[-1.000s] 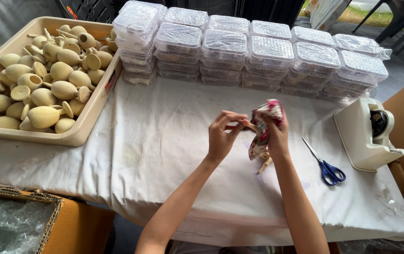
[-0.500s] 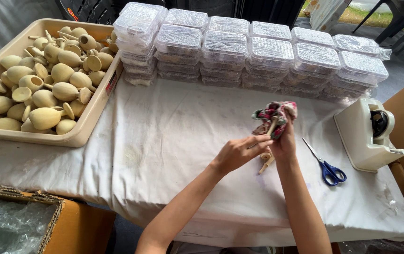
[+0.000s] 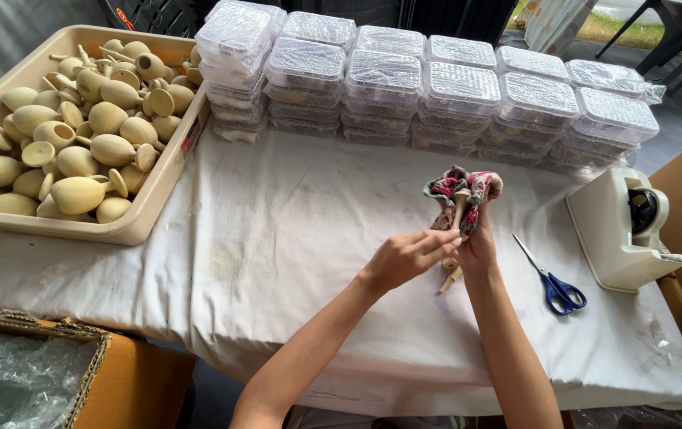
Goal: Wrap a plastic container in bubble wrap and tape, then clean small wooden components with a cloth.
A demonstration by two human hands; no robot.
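Note:
My right hand (image 3: 480,246) holds up a floral red and green cloth (image 3: 464,191) wrapped around a small pale wooden piece (image 3: 460,205), whose stem shows in the folds. My left hand (image 3: 408,258) pinches at the lower end of that bundle, right beside the right hand. Another light wooden peg (image 3: 450,278) pokes out just below both hands, over the white tablecloth (image 3: 301,238).
A beige tray (image 3: 138,226) full of several wooden cups and pegs sits at the left. Stacks of clear lidded plastic boxes (image 3: 452,87) line the back. Blue-handled scissors (image 3: 551,282) and a white tape dispenser (image 3: 623,230) lie right. A cardboard box (image 3: 103,373) stands below left.
My left hand dropped from the top of the cloth bundle to its lower end. The right hand tilted the bundle, lifting the cloth slightly up and to the right.

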